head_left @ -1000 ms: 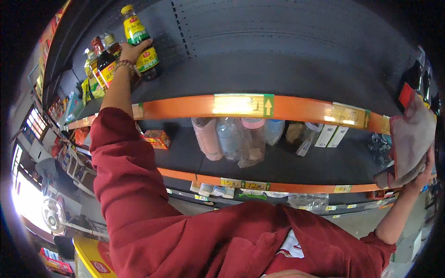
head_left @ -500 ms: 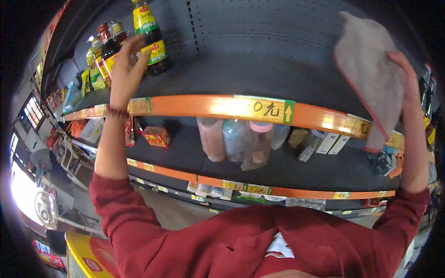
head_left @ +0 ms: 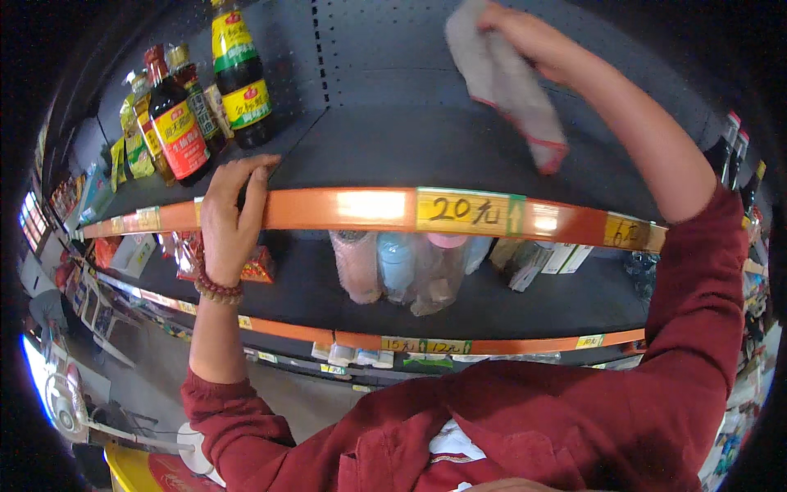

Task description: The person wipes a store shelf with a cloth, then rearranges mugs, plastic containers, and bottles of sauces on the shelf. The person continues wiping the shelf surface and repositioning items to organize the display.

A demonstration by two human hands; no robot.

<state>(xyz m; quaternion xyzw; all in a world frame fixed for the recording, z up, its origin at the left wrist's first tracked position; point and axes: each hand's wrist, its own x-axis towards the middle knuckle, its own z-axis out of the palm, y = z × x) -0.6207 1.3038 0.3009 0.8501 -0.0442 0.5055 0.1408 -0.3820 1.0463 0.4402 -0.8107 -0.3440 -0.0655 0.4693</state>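
The right hand (head_left: 529,34) grips a cloth (head_left: 510,86) over the shelf (head_left: 377,148). The left hand (head_left: 225,211), fingers loosely open, touches the shelf's front edge.

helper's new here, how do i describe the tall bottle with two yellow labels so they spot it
On the upper orange-edged shelf, find the bottle group at left. Yours is the rightmost bottle, above the left hand. Unlike its neighbours, it shows two yellow and green labels and reaches highest.

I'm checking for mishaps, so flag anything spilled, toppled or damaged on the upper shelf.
Nothing stands out: the bottles at the left stand upright, no spill or damage shows, and the cloth is in the right hand.
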